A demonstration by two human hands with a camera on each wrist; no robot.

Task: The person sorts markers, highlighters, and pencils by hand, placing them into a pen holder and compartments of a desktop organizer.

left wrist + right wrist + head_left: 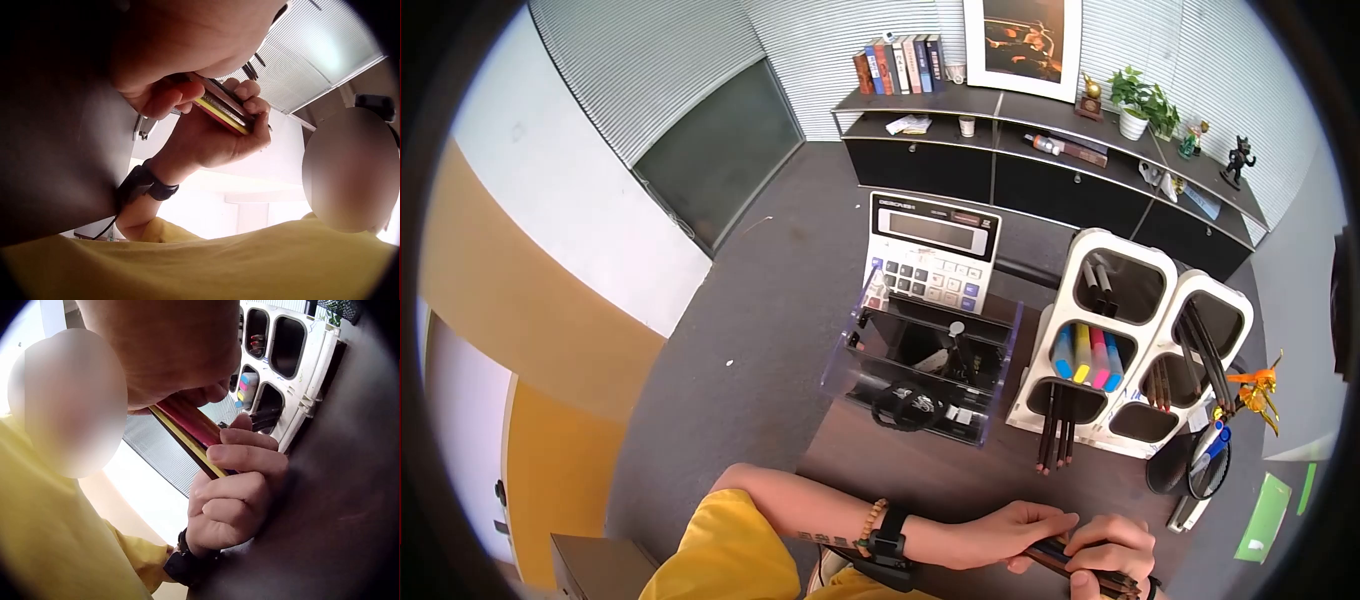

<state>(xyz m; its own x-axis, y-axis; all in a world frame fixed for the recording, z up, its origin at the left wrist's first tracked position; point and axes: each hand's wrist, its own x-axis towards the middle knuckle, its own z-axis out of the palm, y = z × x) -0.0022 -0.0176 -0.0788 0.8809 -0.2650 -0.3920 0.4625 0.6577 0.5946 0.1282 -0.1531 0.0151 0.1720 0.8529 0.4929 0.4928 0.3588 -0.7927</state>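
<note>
Both hands meet low over the front of the dark desk [970,490], around a bundle of slim pencils [1114,583]. My right hand [1115,545] grips the bundle, fingers curled round it. My left hand [990,540] holds the other end between thumb and bent fingers. Yellow, red and dark barrels show among the pencils [228,112] in the left wrist view, one with printed lettering. From the right wrist side, the left hand's [231,500] fingertips press along the pencils [190,428]. Part of the bundle is hidden by the hands.
Ahead right stands a white organizer [1055,310] with highlighters [1085,357] and dark pencils [1055,430]. A pen cup [1212,465] sits to its right. Left of it are a clear compartment box [1010,370] and a large calculator [930,265]. A low shelf [930,170] lies behind.
</note>
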